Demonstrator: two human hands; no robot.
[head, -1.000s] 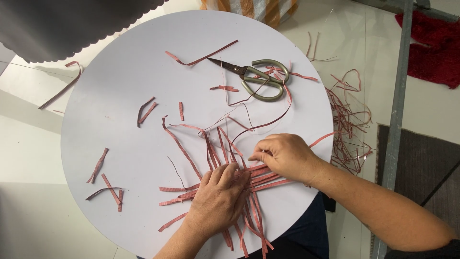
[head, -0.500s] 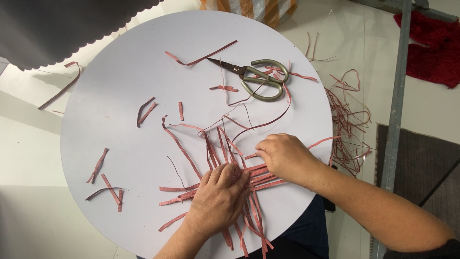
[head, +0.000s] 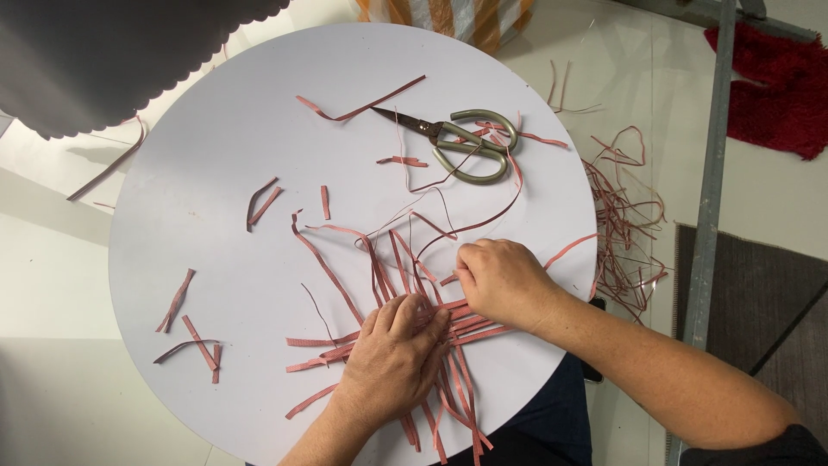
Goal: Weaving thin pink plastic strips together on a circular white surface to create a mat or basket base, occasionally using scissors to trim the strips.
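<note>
Loose pink strip offcuts [head: 185, 298] lie scattered on the left of the round white surface [head: 216, 129]. The left hand [head: 392, 358] presses flat, fingers spread, on the crossed pink strips [head: 379, 276] near the front edge. Since a second ago the right hand [head: 500, 280] has shifted slightly leftward, fingers curled and pinching one strip at the crossing. Scissors [head: 461, 142] rest beyond, untouched; more strips [head: 625, 224] litter the floor.

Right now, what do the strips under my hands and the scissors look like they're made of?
Strips: likely thin cane or paper, matte reddish-pink; they lie flat and curl, one bowing into a loop. Scissors: metal, dull olive-grey handles, darker blades, slight sheen.
</note>
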